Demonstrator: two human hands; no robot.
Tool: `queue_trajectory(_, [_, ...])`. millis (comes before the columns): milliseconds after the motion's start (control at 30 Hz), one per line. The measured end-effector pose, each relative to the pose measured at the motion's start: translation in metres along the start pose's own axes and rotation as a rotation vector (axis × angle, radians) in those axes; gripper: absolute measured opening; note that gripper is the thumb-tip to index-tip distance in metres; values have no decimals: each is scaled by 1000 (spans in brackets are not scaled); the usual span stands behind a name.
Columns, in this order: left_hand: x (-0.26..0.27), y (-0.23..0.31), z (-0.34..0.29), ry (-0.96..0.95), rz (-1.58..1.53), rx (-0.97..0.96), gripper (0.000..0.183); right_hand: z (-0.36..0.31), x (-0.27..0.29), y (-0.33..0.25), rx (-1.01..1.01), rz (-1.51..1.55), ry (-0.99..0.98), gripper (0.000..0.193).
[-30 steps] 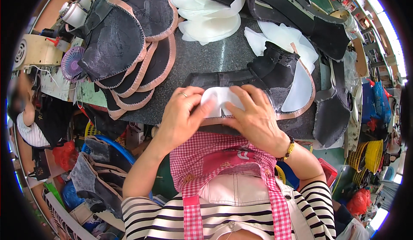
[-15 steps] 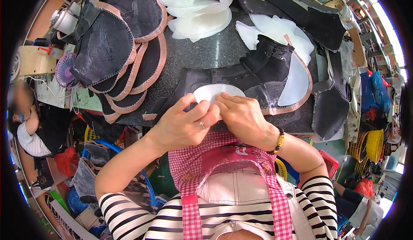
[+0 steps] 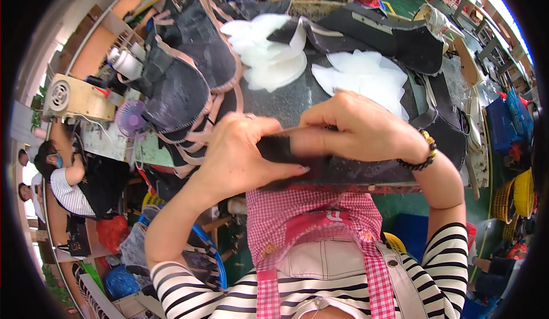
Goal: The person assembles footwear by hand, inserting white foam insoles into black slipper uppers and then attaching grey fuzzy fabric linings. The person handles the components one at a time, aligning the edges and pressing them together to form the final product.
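Note:
My left hand (image 3: 235, 154) and my right hand (image 3: 357, 126) are raised over the near part of the dark worktop (image 3: 366, 173). Between them they grip a black shoe upper piece (image 3: 274, 148), seen nearly edge-on. My left thumb runs along its near side, and my right fingers are closed on its other end, blurred by motion. Most of the piece is hidden by the hands. Beyond them lie white curved stiffener pieces (image 3: 366, 79), with another white pile (image 3: 274, 67) further left. Dark uppers with pinkish zigzag-stitched edges (image 3: 177, 90) are stacked at the left.
Long black pieces (image 3: 372, 36) lie along the far side, and one hangs near the right edge (image 3: 443, 133). A purple fan (image 3: 131, 119) and a cream machine (image 3: 80, 97) stand left. A person (image 3: 71, 182) sits there. Yellow baskets (image 3: 521, 196) stand at the right.
Both hands have lifted the upper from the worktop, turning it nearly edge-on. The white oval piece under my fingers is now out of sight. The view has shifted, showing more of the far side.

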State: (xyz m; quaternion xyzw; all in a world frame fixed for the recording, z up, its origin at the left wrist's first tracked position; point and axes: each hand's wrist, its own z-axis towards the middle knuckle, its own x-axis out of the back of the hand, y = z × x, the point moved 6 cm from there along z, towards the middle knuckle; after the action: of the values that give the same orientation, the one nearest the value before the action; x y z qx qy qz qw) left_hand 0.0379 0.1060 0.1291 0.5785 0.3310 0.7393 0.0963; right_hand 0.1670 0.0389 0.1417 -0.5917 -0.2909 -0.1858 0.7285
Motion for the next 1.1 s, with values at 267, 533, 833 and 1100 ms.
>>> queue_trajectory(267, [-16, 12, -22, -18, -1012, -218, 51, 9, -13, -24, 166, 808, -557, 32])
queue_trajectory(533, [-29, 4, -60, 734, -1382, -22, 35, -38, 33, 42, 0, 636, 169, 40])
queue_trajectory(833, [-19, 32, -53, 97, -57, 42, 33, -81, -41, 59, 84, 294, -361, 86])
queue_trajectory(1100, [-73, 47, -19, -276, 294, -473, 26, -124, -2, 82, -128, 114, 57, 52])
